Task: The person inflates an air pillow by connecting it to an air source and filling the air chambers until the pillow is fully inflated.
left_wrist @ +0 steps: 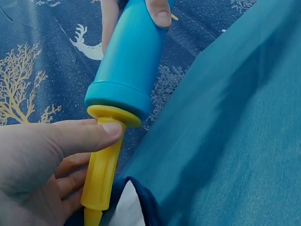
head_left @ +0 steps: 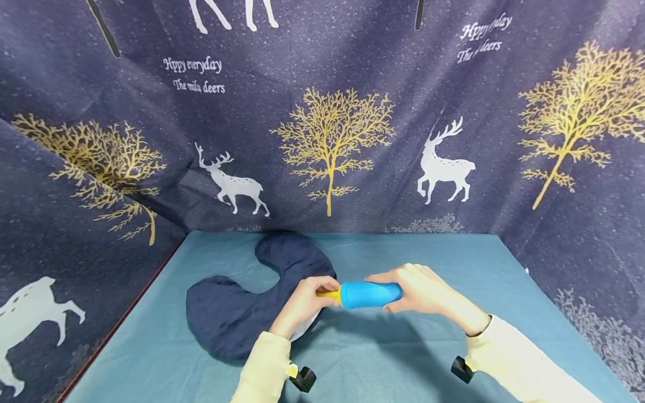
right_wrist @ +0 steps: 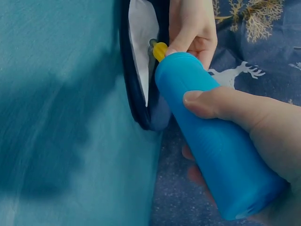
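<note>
A blue hand air pump (head_left: 370,294) with a yellow nozzle (left_wrist: 101,174) lies between my two hands over the table. My right hand (head_left: 420,290) grips its blue barrel (right_wrist: 218,146), thumb along the near side and fingers wrapped underneath. At the other end, my left hand (head_left: 312,299) pinches the yellow nozzle between thumb and fingers just below its collar (left_wrist: 113,114). A navy U-shaped neck pillow (head_left: 227,319) lies under and beside the left hand. In the right wrist view the nozzle's tip points into a small valve (right_wrist: 152,43) in the pillow's white opening (right_wrist: 142,52).
Teal cloth covers the table (head_left: 347,364). Dark blue fabric (head_left: 368,67) printed with deer and yellow trees hangs along the back and both sides. Each sleeve carries a small black camera mount (head_left: 303,379) near the wrist.
</note>
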